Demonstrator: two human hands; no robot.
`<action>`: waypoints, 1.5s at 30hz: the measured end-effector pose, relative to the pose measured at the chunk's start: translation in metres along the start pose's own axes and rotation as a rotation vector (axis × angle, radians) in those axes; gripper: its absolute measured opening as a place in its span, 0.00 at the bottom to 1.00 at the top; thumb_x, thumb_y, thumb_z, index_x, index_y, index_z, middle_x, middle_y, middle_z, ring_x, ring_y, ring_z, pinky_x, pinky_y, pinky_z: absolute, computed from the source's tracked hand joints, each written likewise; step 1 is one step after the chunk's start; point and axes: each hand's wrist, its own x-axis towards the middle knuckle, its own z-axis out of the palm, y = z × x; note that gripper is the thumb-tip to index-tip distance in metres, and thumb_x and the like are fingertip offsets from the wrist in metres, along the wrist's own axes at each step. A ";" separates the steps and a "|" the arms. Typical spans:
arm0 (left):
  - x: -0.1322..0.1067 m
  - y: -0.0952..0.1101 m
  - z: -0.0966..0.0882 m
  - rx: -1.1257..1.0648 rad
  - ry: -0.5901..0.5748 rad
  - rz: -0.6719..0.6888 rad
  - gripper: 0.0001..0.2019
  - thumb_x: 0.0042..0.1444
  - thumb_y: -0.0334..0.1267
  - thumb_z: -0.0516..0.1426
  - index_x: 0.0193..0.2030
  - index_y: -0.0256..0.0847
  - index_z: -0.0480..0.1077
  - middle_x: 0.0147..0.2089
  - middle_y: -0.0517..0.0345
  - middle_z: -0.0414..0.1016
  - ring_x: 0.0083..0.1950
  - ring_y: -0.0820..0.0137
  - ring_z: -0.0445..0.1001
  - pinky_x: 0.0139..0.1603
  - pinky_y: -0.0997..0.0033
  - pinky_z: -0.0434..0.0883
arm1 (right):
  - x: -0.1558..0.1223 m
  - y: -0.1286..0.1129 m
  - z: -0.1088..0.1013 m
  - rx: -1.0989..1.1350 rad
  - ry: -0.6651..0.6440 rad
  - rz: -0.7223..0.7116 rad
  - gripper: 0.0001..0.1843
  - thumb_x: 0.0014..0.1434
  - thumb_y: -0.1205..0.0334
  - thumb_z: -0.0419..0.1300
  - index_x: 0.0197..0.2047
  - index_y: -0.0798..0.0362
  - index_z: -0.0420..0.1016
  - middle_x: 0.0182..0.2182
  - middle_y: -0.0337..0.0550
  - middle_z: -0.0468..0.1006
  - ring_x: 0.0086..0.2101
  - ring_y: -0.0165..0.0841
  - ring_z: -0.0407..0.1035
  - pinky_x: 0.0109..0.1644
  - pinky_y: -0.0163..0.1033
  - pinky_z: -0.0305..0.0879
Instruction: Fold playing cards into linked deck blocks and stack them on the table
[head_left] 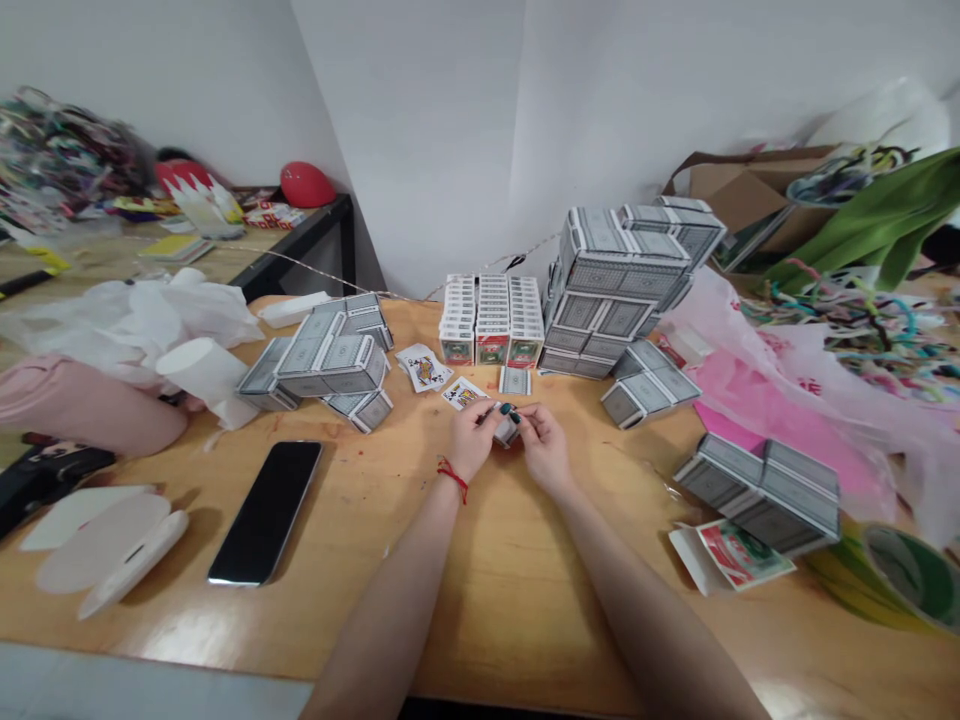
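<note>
My left hand (472,438) and my right hand (544,445) meet at the middle of the table, fingertips pinched together. Between them is a small folded playing card piece (507,434), grey-patterned and mostly covered by my fingers. A red string bracelet (453,478) circles my left wrist. Just beyond my hands lie a face-up playing card (464,393), a fanned pile of cards (424,369) and a face-down card (515,381). Behind these stand three rows of card boxes (492,320).
Grey card-built blocks stand in a left stack (330,355) and a tall right stack (607,290); another block (765,490) rests over an opened card box (739,555). A black phone (266,512), white paper roll (202,380), pink cylinder (90,405) and yellow tape roll (862,580) surround the work area.
</note>
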 end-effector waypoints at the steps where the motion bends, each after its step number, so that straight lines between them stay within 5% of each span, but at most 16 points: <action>1: 0.000 0.000 0.000 -0.006 0.010 -0.008 0.10 0.50 0.40 0.54 0.27 0.36 0.70 0.28 0.57 0.69 0.32 0.73 0.66 0.34 0.73 0.64 | 0.000 0.000 0.000 -0.017 0.002 -0.019 0.07 0.53 0.58 0.54 0.31 0.52 0.64 0.26 0.37 0.69 0.28 0.28 0.64 0.34 0.34 0.60; 8: -0.001 -0.004 0.002 -0.049 0.016 -0.091 0.11 0.52 0.40 0.53 0.32 0.35 0.72 0.29 0.55 0.74 0.31 0.72 0.69 0.32 0.74 0.66 | -0.002 0.005 -0.004 -0.206 -0.024 -0.089 0.06 0.55 0.60 0.50 0.31 0.52 0.64 0.25 0.37 0.68 0.27 0.29 0.63 0.33 0.35 0.61; 17: 0.000 -0.006 -0.004 0.292 -0.031 0.257 0.08 0.54 0.34 0.52 0.36 0.41 0.73 0.36 0.55 0.76 0.39 0.71 0.72 0.43 0.69 0.69 | -0.001 -0.001 -0.013 -0.476 0.003 -0.209 0.10 0.56 0.62 0.45 0.35 0.51 0.66 0.30 0.41 0.73 0.32 0.32 0.68 0.37 0.37 0.63; 27: -0.005 0.002 -0.001 0.511 0.007 0.381 0.05 0.53 0.34 0.52 0.32 0.40 0.70 0.31 0.57 0.73 0.36 0.72 0.70 0.39 0.69 0.68 | -0.003 -0.004 -0.014 -0.615 0.018 -0.122 0.07 0.57 0.62 0.46 0.35 0.50 0.63 0.31 0.43 0.74 0.32 0.34 0.70 0.36 0.38 0.64; 45: -0.007 0.000 0.002 0.514 0.042 0.341 0.06 0.54 0.38 0.53 0.28 0.40 0.66 0.29 0.57 0.70 0.34 0.72 0.68 0.38 0.70 0.66 | -0.011 0.001 -0.013 -0.647 -0.121 -0.191 0.11 0.59 0.63 0.41 0.43 0.54 0.57 0.30 0.48 0.73 0.29 0.35 0.69 0.31 0.40 0.63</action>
